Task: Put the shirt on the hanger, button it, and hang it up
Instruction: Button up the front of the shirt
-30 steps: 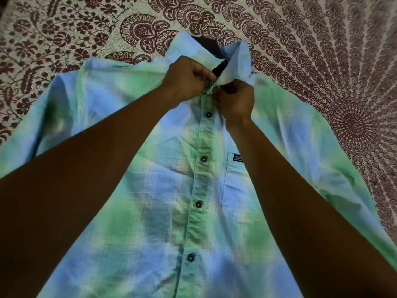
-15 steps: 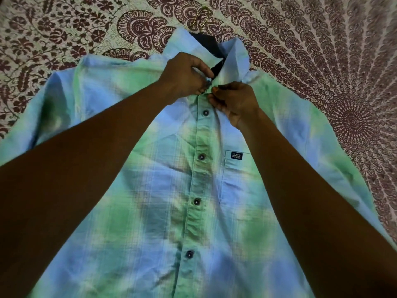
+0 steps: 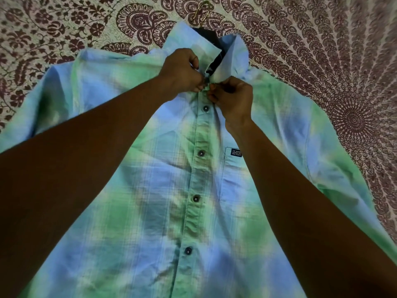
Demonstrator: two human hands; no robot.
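Shirt [image 3: 154, 201]: blue-green tie-dye with a faint plaid, lying flat and face-up on a patterned bedspread [image 3: 322, 50], collar end far from the camera, sleeves spread to both sides. Four dark buttons [image 3: 201, 153] run down the centre placket and all four look fastened. Chest pocket [image 3: 234, 175] sits just right of the placket, with a small dark label [image 3: 236, 152] at its top edge (text too small to read). Collar [image 3: 193, 39] stands up and is parted at the front. The dark neck of the hanger [image 3: 214, 39] shows in that gap, inside the shirt. Its brass-coloured hook [image 3: 201, 11] sticks out past the collar and lies on the bedspread.

Left hand [image 3: 182, 75]: knuckles up, fingers curled tight, pinching the shirt fabric at the base of the collar on its own side of the placket. Right hand [image 3: 233, 100]: also curled, thumb and fingertips pinching the opposite edge at the top of the placket. The two hands meet almost fingertip to fingertip, just above the topmost visible button. Whatever sits between the fingertips is hidden, so cannot tell whether a top button is done. Both forearms are bare and stretched out from the bottom corners across the shirt front, converging at the neck.

Bedspread is cream with a maroon paisley and mandala print, showing on every side of the shirt except the near edge.
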